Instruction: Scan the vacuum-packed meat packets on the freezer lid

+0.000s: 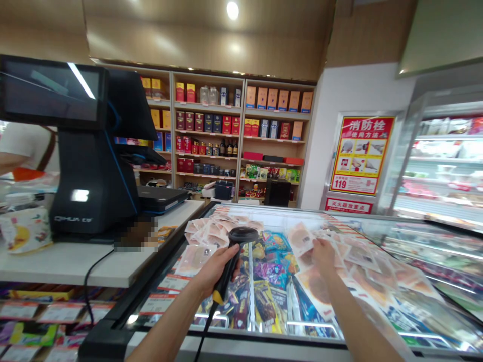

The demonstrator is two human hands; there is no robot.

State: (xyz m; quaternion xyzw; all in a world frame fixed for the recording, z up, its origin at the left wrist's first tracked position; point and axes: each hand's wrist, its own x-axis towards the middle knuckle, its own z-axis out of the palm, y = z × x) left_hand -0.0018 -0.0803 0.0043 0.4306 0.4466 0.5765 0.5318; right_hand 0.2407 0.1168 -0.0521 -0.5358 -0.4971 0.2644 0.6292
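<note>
A black handheld barcode scanner (225, 274) with a yellow band at its base is wrapped in my left hand (211, 269). Its head points away from me over the glass top, and its cord runs down toward me. My right hand (323, 255) pinches the edge of a flat, clear packet (301, 238) with a round tan item and a small label on it. More such packets (320, 291) lie spread around and under that hand. To the left, another pile of similar packets (206, 232) rests on the glass, beside the scanner head.
A glass-topped freezer (241, 336) holding colourful wrapped packs stands before me. On the left counter (109, 274) are a checkout terminal (94, 176) and a patterned bag (26, 229). Shelves of boxes (207, 123) line the back wall. A person (30, 146) is partly visible at far left.
</note>
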